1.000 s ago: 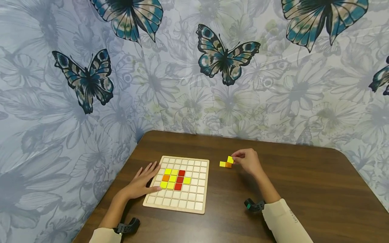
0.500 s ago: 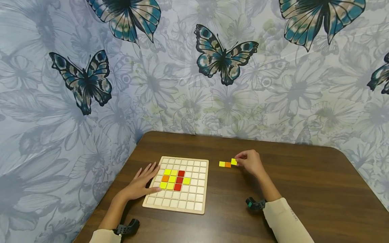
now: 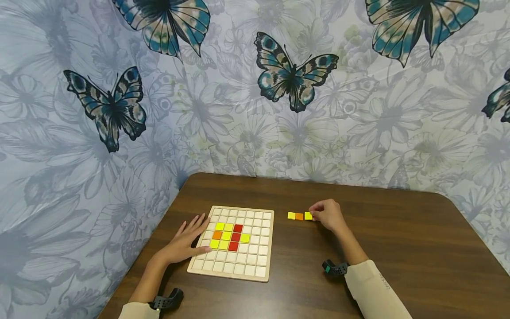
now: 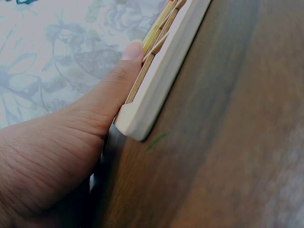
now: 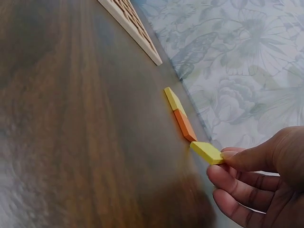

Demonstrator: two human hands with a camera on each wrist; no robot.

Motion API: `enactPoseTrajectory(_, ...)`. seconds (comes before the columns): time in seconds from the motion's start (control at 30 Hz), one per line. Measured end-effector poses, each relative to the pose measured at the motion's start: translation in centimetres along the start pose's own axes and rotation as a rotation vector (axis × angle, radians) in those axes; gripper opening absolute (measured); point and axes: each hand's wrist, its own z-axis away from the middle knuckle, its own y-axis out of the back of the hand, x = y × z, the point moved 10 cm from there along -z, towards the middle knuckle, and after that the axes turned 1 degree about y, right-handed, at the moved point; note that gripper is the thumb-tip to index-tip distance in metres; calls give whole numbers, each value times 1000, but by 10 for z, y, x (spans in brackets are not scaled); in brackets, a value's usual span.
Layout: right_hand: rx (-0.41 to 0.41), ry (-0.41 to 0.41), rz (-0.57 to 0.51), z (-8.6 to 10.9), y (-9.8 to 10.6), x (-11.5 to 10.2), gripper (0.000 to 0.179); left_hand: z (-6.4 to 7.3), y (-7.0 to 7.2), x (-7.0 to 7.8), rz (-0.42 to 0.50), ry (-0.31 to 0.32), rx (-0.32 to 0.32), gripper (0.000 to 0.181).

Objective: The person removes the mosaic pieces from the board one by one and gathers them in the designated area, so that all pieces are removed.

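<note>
Yellow tile [image 3: 308, 215] shifted right, brown table [image 3: 390, 248], patterned wall [image 3: 231, 106]

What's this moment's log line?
right hand: pinches square yellow tile beside square orange tile | left hand: touches square wooden grid board | orange tile: on brown wood-grain table

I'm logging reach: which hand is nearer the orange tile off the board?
The right hand, pinching a yellow tile beside the orange tile; the left hand is farther, on the board.
</note>
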Motion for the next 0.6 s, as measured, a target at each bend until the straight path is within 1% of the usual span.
enactPoseTrajectory(0.17, 14, 20, 27, 0, 0, 1, 7, -1, 1, 2, -1, 3, 0, 96)
enactPoseTrajectory(0.3, 15, 18, 44, 0, -1, 2, 8, 0, 0, 3, -9, -5, 4, 96)
enactPoseTrajectory(0.6, 13, 20, 69, 0, -5, 1, 7, 1, 0, 1, -6, -2, -1, 96)
